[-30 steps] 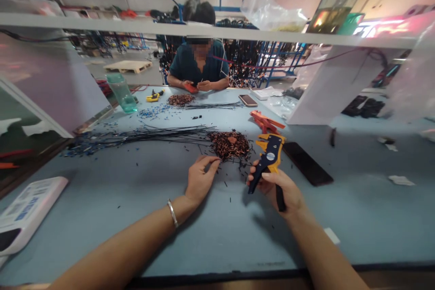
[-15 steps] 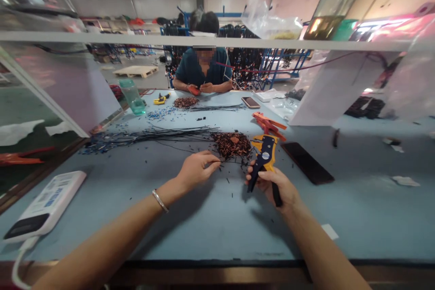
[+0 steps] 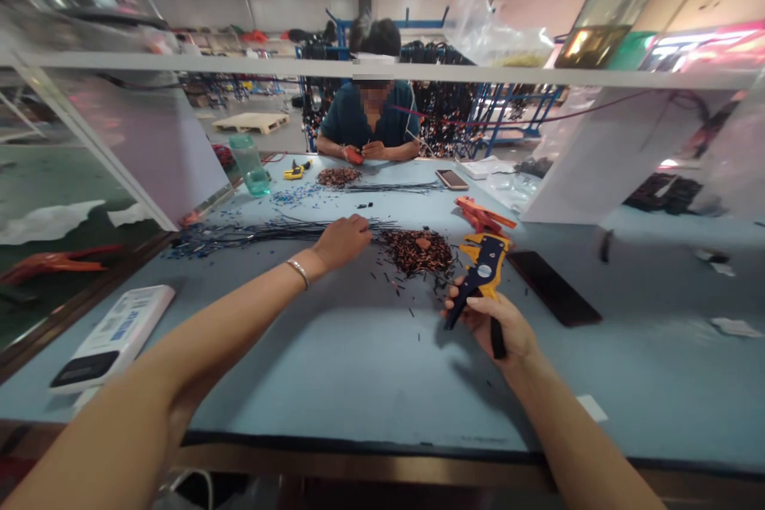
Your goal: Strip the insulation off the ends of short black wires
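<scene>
My right hand is wrapped round a dark blue and yellow wire stripper, its jaws pointing up and away from me. My left hand is over the near ends of the long black wires, fingers bent down; whether it pinches a wire cannot be made out. Between the hands lies a heap of short copper and black scraps with a small reddish lump on top. Blue bits lie at the far-left ends of the wires.
Orange-red pliers and a dark phone lie right of the heap. A white power bank is at the left, a green bottle behind. Across the table sits a person holding something red. A white shelf spans above.
My left hand has moved from beside the scrap heap up and left onto the wires. My right hand keeps the wire stripper in much the same place. The view has shifted slightly.
</scene>
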`<state>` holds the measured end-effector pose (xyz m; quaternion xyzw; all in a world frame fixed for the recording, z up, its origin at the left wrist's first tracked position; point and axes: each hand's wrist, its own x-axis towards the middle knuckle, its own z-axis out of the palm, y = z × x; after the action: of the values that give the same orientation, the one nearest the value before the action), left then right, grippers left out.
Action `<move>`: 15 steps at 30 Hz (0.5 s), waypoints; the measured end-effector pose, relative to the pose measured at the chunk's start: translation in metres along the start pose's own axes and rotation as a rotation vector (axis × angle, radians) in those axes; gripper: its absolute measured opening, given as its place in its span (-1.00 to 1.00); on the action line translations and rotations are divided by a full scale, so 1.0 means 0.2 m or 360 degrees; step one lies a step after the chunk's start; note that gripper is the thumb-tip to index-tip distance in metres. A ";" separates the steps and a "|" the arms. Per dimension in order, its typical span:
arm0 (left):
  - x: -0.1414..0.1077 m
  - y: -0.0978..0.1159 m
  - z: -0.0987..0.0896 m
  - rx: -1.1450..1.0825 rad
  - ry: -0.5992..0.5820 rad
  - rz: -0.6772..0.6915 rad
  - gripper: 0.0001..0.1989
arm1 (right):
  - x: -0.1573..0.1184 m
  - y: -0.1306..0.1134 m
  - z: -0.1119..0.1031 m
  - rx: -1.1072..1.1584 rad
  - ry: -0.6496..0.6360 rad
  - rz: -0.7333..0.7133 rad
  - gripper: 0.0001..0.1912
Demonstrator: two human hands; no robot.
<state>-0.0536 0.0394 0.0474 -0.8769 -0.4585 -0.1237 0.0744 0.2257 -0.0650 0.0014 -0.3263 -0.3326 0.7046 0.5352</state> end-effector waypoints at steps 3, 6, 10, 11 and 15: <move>-0.01 0.03 0.00 0.0085 0.0124 -0.0083 -0.74 | 0.00 0.01 -0.01 -0.0012 0.0011 0.0004 -0.70; -0.03 0.07 0.06 0.0108 0.0107 -0.0182 -0.76 | 0.01 0.02 -0.01 -0.0018 0.0016 0.0013 -0.71; -0.05 0.10 0.08 0.0042 0.0097 -0.0162 -0.77 | 0.01 0.02 -0.01 -0.0021 0.0024 0.0021 -0.71; -0.05 0.11 0.06 0.0037 0.0133 -0.0141 -0.75 | 0.01 0.02 -0.01 -0.0018 0.0026 0.0020 -0.71; -0.10 0.14 -0.04 0.0085 0.0333 0.0125 -0.69 | 0.01 0.01 -0.01 0.0003 0.0034 0.0004 -0.70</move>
<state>-0.0434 0.0058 0.0484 -0.8742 -0.4166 -0.1993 0.1499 0.2270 -0.0635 -0.0015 -0.3336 -0.3258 0.7022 0.5380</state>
